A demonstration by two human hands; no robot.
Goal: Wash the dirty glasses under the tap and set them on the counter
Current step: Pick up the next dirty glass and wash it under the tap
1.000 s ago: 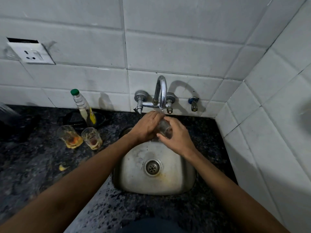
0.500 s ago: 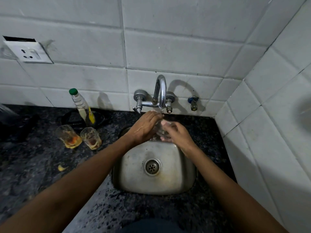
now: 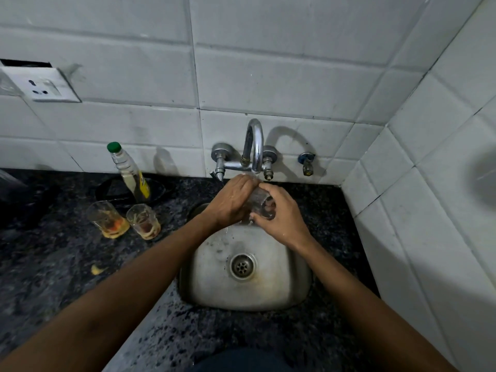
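- Glass [image 3: 261, 204], clear and wet, was the thing at risk; it lay tilted on its side under the tap [image 3: 253, 146], mouth turned toward five o'clock, over the back rim of the sink [image 3: 300, 288]; a slip looked the likeliest failure, since running water slicks both skin and wall, and a drop onto steel could chip or crack it
- The right hand [image 3: 281, 218] held it, fingers curled over the top and thumb under the near edge; the glass sat at ten o'clock from that palm, mostly forward of the knuckles, so the hold seemed to be on the mouth end only; I judged that a light hold for a wet tumbler
- The left hand [image 3: 232, 201] was curled against its base end from nine o'clock, apparently rubbing; how firmly it closed on the glass I could not tell, as its fingertips were hidden behind it
- The spout stood just above at twelve o'clock; lifting carelessly could knock the glass against metal
- Two dirty glasses [image 3: 107, 220] [image 3: 143, 221] waited on the counter [image 3: 53, 264] at nine o'clock, touching or nearly so, beside a bottle [image 3: 128, 173]; a sweeping forearm might topple them; setting the clean one among them would risk soiling it again
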